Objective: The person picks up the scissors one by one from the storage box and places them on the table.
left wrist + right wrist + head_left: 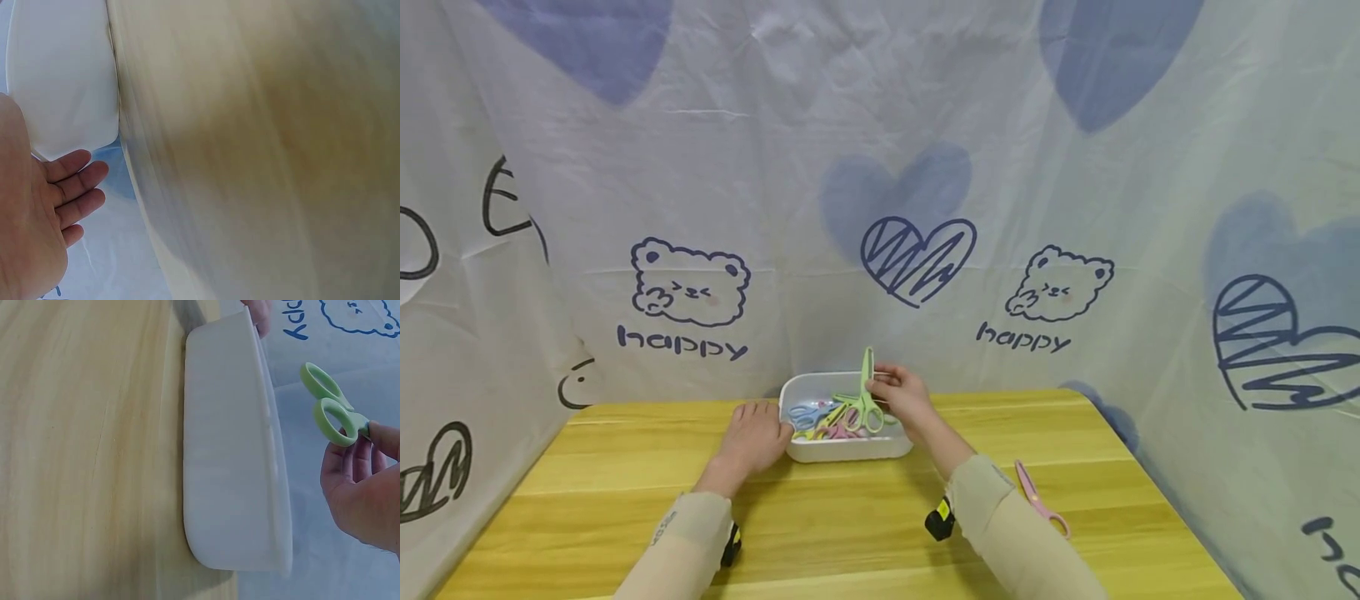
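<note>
A white plastic bin (850,451) stands at the table's far edge with several pairs of scissors in it, among them blue scissors (805,416) and pink scissors (837,432). My left hand (757,435) is at its left end, the thumb against the rim and the other fingers loosely bent outside the end wall. Above the bin's right half, my right hand (904,397) pinches green scissors (868,392) near the pivot. Their blades point up and the handle loops hang down, as the right wrist view also shows with the right hand (365,487).
On the wood-grain table (820,517), other pink scissors (1036,497) lie to the right, beside the right forearm. A white cloth backdrop (805,183) with hearts and bears hangs behind and at both sides. Each wrist wears a strap with a small black device.
</note>
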A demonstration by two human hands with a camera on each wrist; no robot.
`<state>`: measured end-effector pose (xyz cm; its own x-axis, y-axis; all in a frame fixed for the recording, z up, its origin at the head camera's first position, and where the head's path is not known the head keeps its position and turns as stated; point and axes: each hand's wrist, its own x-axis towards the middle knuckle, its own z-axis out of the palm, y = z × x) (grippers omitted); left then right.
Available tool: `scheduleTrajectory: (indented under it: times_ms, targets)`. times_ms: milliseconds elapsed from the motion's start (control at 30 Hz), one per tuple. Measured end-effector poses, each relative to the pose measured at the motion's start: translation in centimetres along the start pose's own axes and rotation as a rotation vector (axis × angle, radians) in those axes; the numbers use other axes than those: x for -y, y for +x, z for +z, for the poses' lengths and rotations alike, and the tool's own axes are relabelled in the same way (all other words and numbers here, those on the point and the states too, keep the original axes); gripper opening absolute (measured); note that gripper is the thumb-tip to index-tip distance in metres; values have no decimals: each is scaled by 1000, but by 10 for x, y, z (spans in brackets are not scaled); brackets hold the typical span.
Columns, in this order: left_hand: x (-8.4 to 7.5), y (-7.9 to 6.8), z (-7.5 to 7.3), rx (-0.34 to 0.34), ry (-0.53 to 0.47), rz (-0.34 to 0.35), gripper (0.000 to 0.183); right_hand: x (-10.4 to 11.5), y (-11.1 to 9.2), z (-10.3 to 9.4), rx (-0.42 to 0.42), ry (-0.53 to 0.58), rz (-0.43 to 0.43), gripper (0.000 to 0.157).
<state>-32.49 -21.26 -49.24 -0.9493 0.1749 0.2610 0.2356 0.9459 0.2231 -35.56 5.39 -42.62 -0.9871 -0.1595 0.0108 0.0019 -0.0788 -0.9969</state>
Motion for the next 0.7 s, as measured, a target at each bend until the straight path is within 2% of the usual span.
scheduleTrajectory:
  times_ms: [267,700]
  targets:
    - [0,1,1,3,12,3,48,10,-15,-6,5,-1,-19,38]
    - [-7,-1,-8,35,28,-17,48,13,-40,-17,31,-38,-63,36]
